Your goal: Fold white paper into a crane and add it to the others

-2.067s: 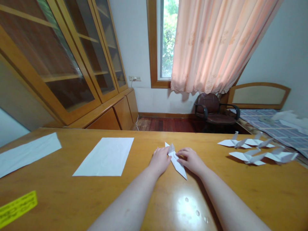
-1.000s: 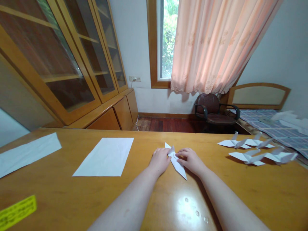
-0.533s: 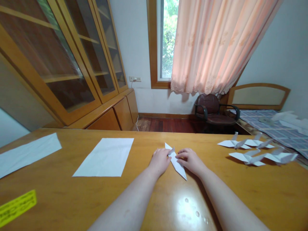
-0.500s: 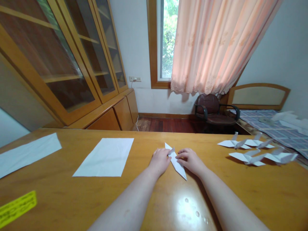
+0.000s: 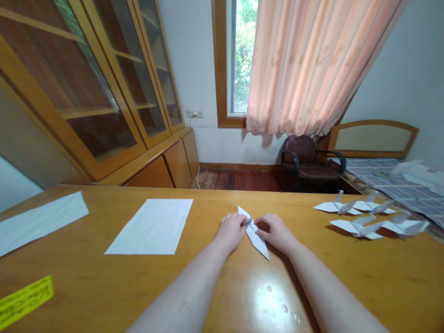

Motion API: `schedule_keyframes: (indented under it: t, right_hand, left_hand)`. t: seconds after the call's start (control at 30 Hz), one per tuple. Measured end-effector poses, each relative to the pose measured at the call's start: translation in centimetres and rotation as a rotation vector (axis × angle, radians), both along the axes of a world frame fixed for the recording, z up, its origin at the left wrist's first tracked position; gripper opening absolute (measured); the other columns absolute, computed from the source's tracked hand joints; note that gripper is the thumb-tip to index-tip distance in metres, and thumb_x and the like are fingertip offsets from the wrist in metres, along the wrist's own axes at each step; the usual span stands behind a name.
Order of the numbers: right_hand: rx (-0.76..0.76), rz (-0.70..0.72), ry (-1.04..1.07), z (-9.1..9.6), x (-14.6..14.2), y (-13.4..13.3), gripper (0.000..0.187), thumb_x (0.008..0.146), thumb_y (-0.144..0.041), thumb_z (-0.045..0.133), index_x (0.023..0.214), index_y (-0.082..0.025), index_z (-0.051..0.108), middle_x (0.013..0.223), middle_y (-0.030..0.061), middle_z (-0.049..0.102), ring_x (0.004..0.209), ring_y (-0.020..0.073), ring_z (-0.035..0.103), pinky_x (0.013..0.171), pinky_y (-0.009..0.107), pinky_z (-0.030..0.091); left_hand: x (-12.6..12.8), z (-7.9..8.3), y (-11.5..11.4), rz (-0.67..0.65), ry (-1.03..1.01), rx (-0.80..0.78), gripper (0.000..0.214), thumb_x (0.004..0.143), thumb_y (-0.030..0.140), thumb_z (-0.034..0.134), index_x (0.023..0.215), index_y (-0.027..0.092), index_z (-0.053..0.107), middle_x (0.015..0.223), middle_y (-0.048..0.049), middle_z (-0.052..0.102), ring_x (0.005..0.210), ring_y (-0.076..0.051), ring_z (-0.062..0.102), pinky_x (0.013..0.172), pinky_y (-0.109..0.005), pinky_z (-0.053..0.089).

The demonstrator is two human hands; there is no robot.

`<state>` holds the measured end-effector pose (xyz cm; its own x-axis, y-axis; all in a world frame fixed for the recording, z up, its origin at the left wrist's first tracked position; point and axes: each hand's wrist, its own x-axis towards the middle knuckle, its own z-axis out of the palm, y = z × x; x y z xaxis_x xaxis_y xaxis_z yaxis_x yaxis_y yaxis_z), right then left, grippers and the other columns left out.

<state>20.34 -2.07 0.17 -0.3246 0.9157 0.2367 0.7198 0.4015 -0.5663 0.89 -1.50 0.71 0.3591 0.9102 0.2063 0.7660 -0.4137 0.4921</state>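
A partly folded white origami paper (image 5: 258,243) lies slantwise on the wooden table, with long pointed ends at far and near. My left hand (image 5: 231,232) is closed on its left edge, and a small narrow flap shows by the fingertips. On the other side, my right hand (image 5: 274,231) has its thumb and fingers curled in a pinch at the paper's right edge. The fingers partly cover the middle folds. Several finished paper cranes (image 5: 357,228) with raised necks and spread wings stand at the right of the table.
A flat white sheet (image 5: 149,227) lies left of my hands, and a long white paper strip (image 5: 41,221) is farther left. Near the front left is a yellow label (image 5: 26,300). Beyond the wooden table (image 5: 104,291) stand an office chair (image 5: 305,157) and a glass-door cabinet (image 5: 100,83).
The small flap at my left fingertips now lies lower and closer to the paper. My right fingers have shifted slightly at the fold; the rest is still.
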Motion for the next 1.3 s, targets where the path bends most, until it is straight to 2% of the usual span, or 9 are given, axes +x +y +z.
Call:
schedule_keyframes:
  t: [0.17,0.33,0.43,0.5,0.63,0.8,1.0,1.17,1.3]
  right_hand:
    - [0.013,0.080,-0.003,0.10,0.11,0.04,0.010,0.076,-0.026,0.064,0.084,-0.025,0.070,0.093,0.0039,0.068,0.091,0.0211,0.056,0.086,0.036,0.040]
    - [0.007,0.152,0.030,0.11,-0.08,-0.12,0.018,0.077,-0.024,0.061,0.093,-0.025,0.070,0.099,0.0048,0.069,0.094,0.0211,0.059,0.088,0.037,0.042]
    - [0.007,0.161,0.011,0.00,-0.12,-0.16,0.027,0.079,-0.023,0.058,0.103,-0.026,0.068,0.111,0.0055,0.066,0.105,0.0224,0.057,0.094,0.040,0.040]
    - [0.000,0.154,-0.016,-0.11,-0.11,-0.11,0.031,0.080,-0.024,0.057,0.109,-0.026,0.067,0.117,0.0058,0.064,0.110,0.0233,0.055,0.097,0.042,0.038]
    - [-0.012,0.147,-0.058,-0.35,-0.14,0.09,0.031,0.084,-0.027,0.052,0.112,-0.026,0.065,0.120,0.0052,0.063,0.114,0.0237,0.053,0.100,0.043,0.036]
    - [-0.007,0.137,-0.062,-0.44,-0.19,0.14,0.031,0.084,-0.028,0.053,0.112,-0.026,0.066,0.120,0.0048,0.063,0.114,0.0232,0.053,0.100,0.042,0.037]
    - [-0.014,0.136,-0.058,-0.32,-0.19,0.12,0.032,0.084,-0.028,0.053,0.113,-0.025,0.065,0.121,0.0059,0.063,0.115,0.0229,0.053,0.102,0.042,0.037]
    - [-0.027,0.120,-0.077,-0.19,-0.19,0.12,0.037,0.084,-0.029,0.052,0.120,-0.024,0.060,0.126,0.0064,0.059,0.120,0.0250,0.049,0.104,0.045,0.034]
    - [-0.019,0.137,-0.058,-0.10,-0.15,0.11,0.036,0.084,-0.027,0.053,0.119,-0.025,0.061,0.124,0.0060,0.060,0.118,0.0249,0.051,0.103,0.046,0.035]
  left_hand:
    - [0.12,0.34,-0.07,0.010,0.019,-0.027,0.016,0.085,0.026,0.051,0.092,0.023,0.065,0.096,-0.0032,0.067,0.090,-0.018,0.057,0.081,-0.029,0.040]
    - [0.04,0.30,0.01,0.051,0.080,-0.033,0.012,0.081,0.027,0.056,0.088,0.021,0.063,0.092,-0.0043,0.066,0.089,-0.020,0.057,0.080,-0.030,0.040]
    - [0.03,0.09,0.08,0.115,0.058,-0.047,0.035,0.078,0.028,0.059,0.112,0.021,0.056,0.104,-0.0067,0.064,0.098,-0.023,0.056,0.086,-0.032,0.040]
    - [0.04,-0.07,0.11,0.162,0.016,-0.057,0.061,0.076,0.029,0.060,0.132,0.019,0.039,0.117,-0.0093,0.059,0.108,-0.024,0.053,0.093,-0.033,0.037]
    - [0.00,-0.30,0.14,0.209,-0.029,-0.078,0.080,0.075,0.028,0.062,0.142,0.019,0.020,0.136,-0.0123,0.045,0.124,-0.024,0.042,0.101,-0.033,0.031]
    - [-0.02,-0.33,0.14,0.196,-0.063,-0.083,0.075,0.074,0.026,0.062,0.139,0.022,0.025,0.139,-0.0103,0.041,0.128,-0.023,0.038,0.104,-0.033,0.029]
    - [0.11,-0.40,0.26,0.222,-0.094,-0.100,0.056,0.073,0.024,0.064,0.123,0.021,0.040,0.126,-0.0092,0.051,0.114,-0.021,0.049,0.096,-0.031,0.035]
    - [0.07,-0.07,0.11,0.148,-0.010,-0.080,0.026,0.076,0.023,0.062,0.101,0.021,0.053,0.106,-0.0045,0.061,0.103,-0.021,0.054,0.091,-0.032,0.037]
    - [0.11,0.31,-0.07,0.083,0.000,-0.056,0.023,0.078,0.021,0.061,0.100,0.022,0.056,0.105,-0.0022,0.063,0.102,-0.021,0.054,0.094,-0.034,0.035]
